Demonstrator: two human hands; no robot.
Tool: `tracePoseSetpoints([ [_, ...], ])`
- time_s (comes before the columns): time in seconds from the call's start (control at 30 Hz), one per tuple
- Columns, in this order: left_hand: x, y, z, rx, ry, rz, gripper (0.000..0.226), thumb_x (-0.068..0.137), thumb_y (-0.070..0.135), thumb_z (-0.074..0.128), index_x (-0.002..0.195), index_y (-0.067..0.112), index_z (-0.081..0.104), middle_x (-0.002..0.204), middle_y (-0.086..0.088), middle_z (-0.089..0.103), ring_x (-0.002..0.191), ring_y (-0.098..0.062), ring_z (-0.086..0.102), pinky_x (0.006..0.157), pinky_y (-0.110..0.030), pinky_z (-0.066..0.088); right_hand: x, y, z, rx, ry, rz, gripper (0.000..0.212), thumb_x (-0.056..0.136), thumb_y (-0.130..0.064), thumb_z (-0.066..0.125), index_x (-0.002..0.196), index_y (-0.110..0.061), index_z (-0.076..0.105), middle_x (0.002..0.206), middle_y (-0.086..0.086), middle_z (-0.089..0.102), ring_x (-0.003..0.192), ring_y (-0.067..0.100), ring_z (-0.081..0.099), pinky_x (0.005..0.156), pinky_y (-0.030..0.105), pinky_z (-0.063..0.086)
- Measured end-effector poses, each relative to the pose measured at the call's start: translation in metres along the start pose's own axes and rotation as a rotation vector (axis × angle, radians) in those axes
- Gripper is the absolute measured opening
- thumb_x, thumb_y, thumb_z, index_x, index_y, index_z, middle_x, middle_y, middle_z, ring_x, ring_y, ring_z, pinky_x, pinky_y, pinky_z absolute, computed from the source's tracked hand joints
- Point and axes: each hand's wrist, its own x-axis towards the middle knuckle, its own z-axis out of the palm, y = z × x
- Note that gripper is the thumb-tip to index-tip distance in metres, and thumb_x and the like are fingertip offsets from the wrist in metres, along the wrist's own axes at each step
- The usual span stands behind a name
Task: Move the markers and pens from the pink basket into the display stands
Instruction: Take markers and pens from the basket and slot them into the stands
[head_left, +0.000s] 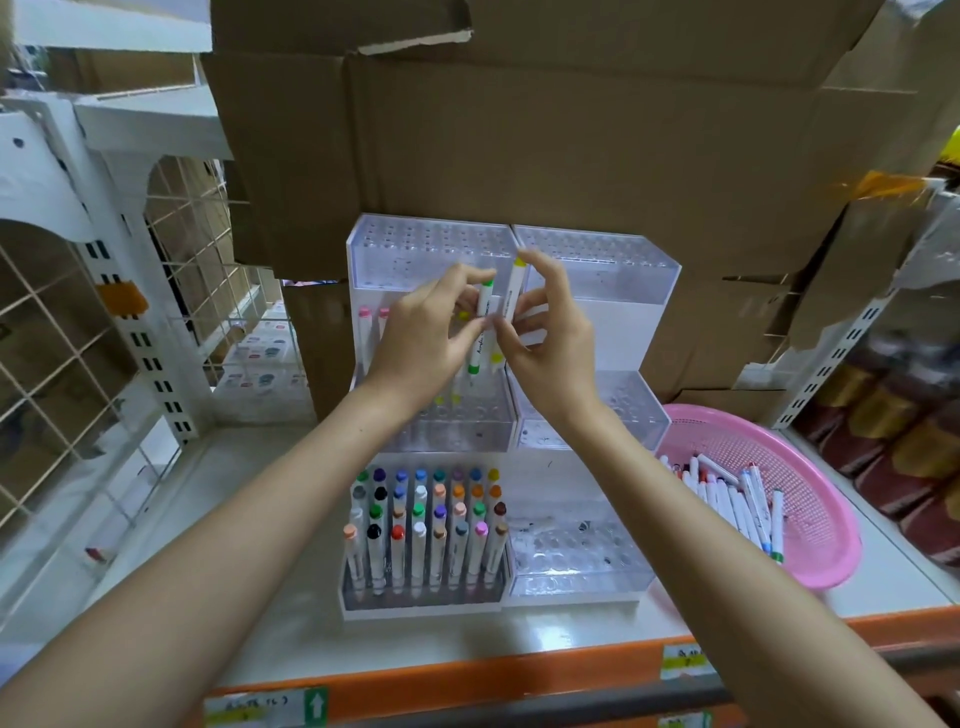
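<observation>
Both hands are raised in front of the tiered clear display stands (597, 270). My left hand (426, 332) pinches a white marker with green caps (482, 322), held upright. My right hand (545, 332) grips a white marker with a yellow cap (514, 291) beside it. The two markers nearly touch over the middle tier (457, 421), where a few yellow-capped markers stand. The front left stand (426, 525) is full of markers with many cap colours. The pink basket (810, 499) at the right holds several white markers (737, 499).
The front right stand (576, 561) and the top tiers have open holes. Brown cardboard boxes (519, 130) rise right behind the stands. A white wire rack (104, 312) is at the left. The shelf has an orange front edge (467, 680).
</observation>
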Motion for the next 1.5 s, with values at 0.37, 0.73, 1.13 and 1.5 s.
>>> tracePoseSetpoints([
  [0.37,-0.006,-0.006,0.006,0.348,-0.044,0.184,0.038,0.071,0.014,0.081,0.104,0.006,0.064,0.096,-0.009,0.068,0.096,-0.030,0.061,0.076,-0.039,0.045,-0.003,0.002,0.000,-0.002,-0.003,0.036,0.059,0.083,0.000,0.067,0.135,-0.017,0.043,0.077,-0.003,0.054,0.069,0.014,0.063,0.065,0.031,0.056],
  [0.73,-0.007,-0.005,0.008,0.419,0.011,0.150,0.024,0.077,0.020,0.075,0.096,0.010,0.063,0.089,-0.005,0.068,0.092,-0.026,0.059,0.075,-0.034,0.037,-0.008,0.003,0.002,-0.001,-0.018,0.071,0.060,0.083,-0.004,0.069,0.135,-0.019,0.042,0.078,-0.006,0.055,0.071,0.015,0.063,0.068,0.037,0.056],
  [1.13,-0.007,-0.002,0.008,0.373,0.026,0.044,0.028,0.074,0.030,0.078,0.094,0.015,0.065,0.086,0.000,0.068,0.091,-0.023,0.058,0.079,-0.034,0.030,-0.011,0.004,0.003,0.025,0.016,0.075,0.059,0.084,-0.006,0.070,0.134,-0.016,0.042,0.079,-0.004,0.057,0.071,0.011,0.064,0.065,0.027,0.055],
  [1.5,-0.010,-0.004,0.007,0.471,-0.003,0.103,0.024,0.080,0.031,0.072,0.095,0.014,0.063,0.097,-0.002,0.063,0.096,-0.025,0.056,0.082,-0.036,0.031,-0.012,0.005,0.004,0.025,0.022,0.082,0.058,0.084,-0.008,0.070,0.134,-0.017,0.042,0.084,0.003,0.059,0.071,0.012,0.064,0.064,0.029,0.055],
])
